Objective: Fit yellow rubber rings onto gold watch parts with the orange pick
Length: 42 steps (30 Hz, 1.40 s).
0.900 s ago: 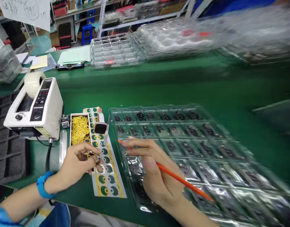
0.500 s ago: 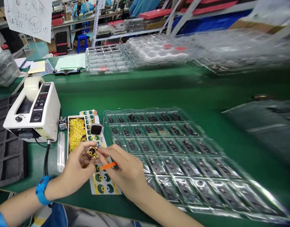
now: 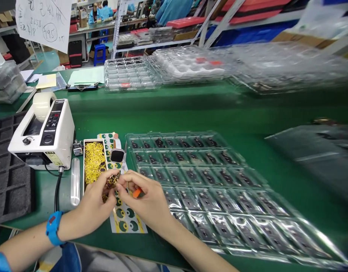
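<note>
My left hand (image 3: 93,202) pinches a small gold and black part (image 3: 112,180) above the sticker sheet (image 3: 125,219). My right hand (image 3: 145,202) meets it from the right, fingertips touching the same part, with an orange stick (image 3: 137,193) tucked in its closed fingers. A blue band sits on my left wrist. Just behind the hands lie a white box of yellow rings (image 3: 93,161) and a small smartwatch (image 3: 117,155). A clear blister tray (image 3: 247,181) of several dark parts spreads to the right.
A white tape dispenser (image 3: 45,132) stands at the left, a black foam tray (image 3: 9,177) beside it. Stacks of clear trays (image 3: 130,73) and a clipboard (image 3: 83,77) line the far side of the green table. A grey bag (image 3: 318,151) lies at right.
My right hand came off the blister tray and moved left to join my left hand at the small part; the orange stick now points away, mostly hidden in the fingers.
</note>
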Motion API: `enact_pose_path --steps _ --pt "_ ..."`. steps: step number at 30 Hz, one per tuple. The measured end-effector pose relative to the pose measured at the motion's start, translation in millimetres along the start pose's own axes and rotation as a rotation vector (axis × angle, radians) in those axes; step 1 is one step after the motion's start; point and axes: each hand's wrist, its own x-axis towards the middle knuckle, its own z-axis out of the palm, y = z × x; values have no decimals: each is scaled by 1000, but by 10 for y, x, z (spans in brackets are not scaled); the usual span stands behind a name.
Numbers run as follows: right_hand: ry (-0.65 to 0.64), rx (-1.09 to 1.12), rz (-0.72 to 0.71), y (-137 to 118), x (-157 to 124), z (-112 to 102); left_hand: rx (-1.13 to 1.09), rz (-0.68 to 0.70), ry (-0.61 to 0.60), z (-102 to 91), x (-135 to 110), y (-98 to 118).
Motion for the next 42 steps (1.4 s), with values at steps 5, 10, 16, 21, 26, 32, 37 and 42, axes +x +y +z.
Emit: enact_pose_path --steps 5,10,16,21,26,32,37,42 --pt "-116 297 261 -28 4 -49 -118 -81 94 -48 87 -75" --pt "-259 137 209 68 -25 54 -380 -82 366 -176 221 9" --pt "-384 -189 76 99 -120 64 -490 -89 421 -240 261 122" --pt "-224 -367 118 242 54 -362 -540 -121 375 -236 225 148" --pt "-85 -853 373 788 528 -903 -559 -139 299 -239 193 172" --pt "-163 -1028 484 1236 764 -998 -564 -175 192 -211 178 147" --pt "-225 -1050 332 1178 733 -944 -548 -167 117 -206 187 130" --pt "-238 -939 122 716 577 -807 -434 -198 41 -182 188 104"
